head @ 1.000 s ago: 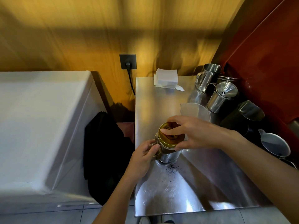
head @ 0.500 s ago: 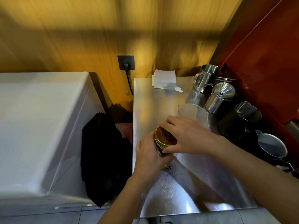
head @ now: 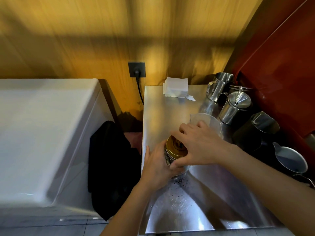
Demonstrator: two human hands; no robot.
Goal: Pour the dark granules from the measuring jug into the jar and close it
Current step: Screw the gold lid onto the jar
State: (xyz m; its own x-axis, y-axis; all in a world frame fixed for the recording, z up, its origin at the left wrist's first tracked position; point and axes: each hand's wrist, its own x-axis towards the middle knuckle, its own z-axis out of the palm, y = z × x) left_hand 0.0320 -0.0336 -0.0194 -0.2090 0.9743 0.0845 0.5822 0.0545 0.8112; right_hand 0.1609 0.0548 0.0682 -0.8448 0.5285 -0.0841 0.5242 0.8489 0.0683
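Observation:
A glass jar (head: pixel 167 159) with a gold metal lid (head: pixel 175 149) stands on the steel table (head: pixel 163 113). My left hand (head: pixel 156 165) wraps around the jar's body from the left. My right hand (head: pixel 199 145) lies over the lid, with fingers and thumb gripping its rim. The clear plastic measuring jug (head: pixel 208 120) stands just behind my right hand and looks empty. A few dark granules (head: pixel 179 181) lie spilled on the table in front of the jar.
Several steel pitchers and canisters (head: pixel 236 106) line the right side by the red wall. A stack of white paper (head: pixel 176 87) lies at the back of the table. A white appliance (head: pixel 42 130) and a black cloth (head: pixel 110 164) sit to the left.
My left hand has closed further around the jar's body. My right hand has shifted on the lid, its fingers turned round the rim. The jar stays in place.

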